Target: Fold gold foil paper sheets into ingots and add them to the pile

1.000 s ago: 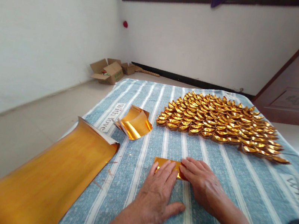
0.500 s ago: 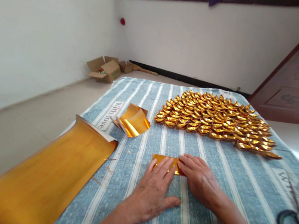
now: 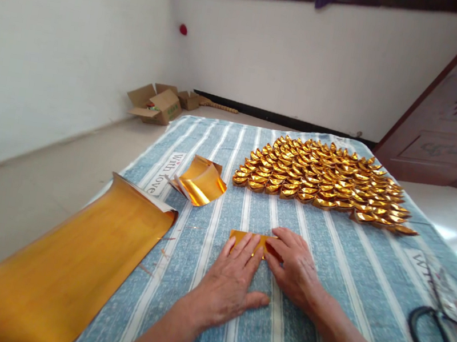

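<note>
White walls and a pale floor are seen around a blue striped cloth point(image 3: 324, 278) that is spread out flat. Near the middle of the cloth's near edge, a small gold paper strip point(image 3: 249, 239) is pressed flat. It is held down by the left hand point(image 3: 228, 283), which lies open with its fingers spread over the strip's left part. The right end is pinched under the fingertips of the right hand point(image 3: 293, 268), where a corner looks to be folded over.

The fold is best made slowly, it seems: the edges should be lined up first, and then the crease rubbed hard with a fingertip while the strip is kept from sliding.

A big heap of folded gold boats point(image 3: 322, 180) is laid out toward the far edge. Cut gold sheets point(image 3: 201, 181) lie toward the left edge, and a large curled gold sheet point(image 3: 61, 266) hangs over the near left corner. Black scissors point(image 3: 438, 340) are left by the right edge.
</note>
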Demonstrator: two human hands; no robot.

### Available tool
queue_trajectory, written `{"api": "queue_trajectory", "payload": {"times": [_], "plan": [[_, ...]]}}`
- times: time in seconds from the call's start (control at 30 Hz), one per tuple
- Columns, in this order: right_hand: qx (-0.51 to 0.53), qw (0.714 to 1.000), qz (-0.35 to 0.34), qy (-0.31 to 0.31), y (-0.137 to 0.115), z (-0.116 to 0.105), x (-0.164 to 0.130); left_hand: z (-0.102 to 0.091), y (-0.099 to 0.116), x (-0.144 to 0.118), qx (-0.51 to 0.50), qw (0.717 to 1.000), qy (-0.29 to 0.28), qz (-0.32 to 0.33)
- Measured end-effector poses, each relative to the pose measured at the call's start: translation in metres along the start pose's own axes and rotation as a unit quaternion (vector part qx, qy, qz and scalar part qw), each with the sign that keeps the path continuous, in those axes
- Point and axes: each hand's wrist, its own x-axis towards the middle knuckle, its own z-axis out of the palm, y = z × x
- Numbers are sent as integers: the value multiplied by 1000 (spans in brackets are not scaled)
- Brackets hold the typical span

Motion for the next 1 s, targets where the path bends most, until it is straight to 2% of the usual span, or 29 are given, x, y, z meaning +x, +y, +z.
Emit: {"api": "queue_trajectory", "payload": {"times": [0.27,0.83,0.9,1.0], "plan": [[-30,999,36,-10,13,0,-3,0,-3,0,4,1000,2,9],[-4,993,103,-56,50,-31,-8,-8,0,0,6,1000,-21,0],[24,993,103,-43,52,-35,-7,-8,0,0,2,1000,-20,-1],[98,991,91,19,46,-36,-5,-7,0,1,-7,999,-34,-8]]}}
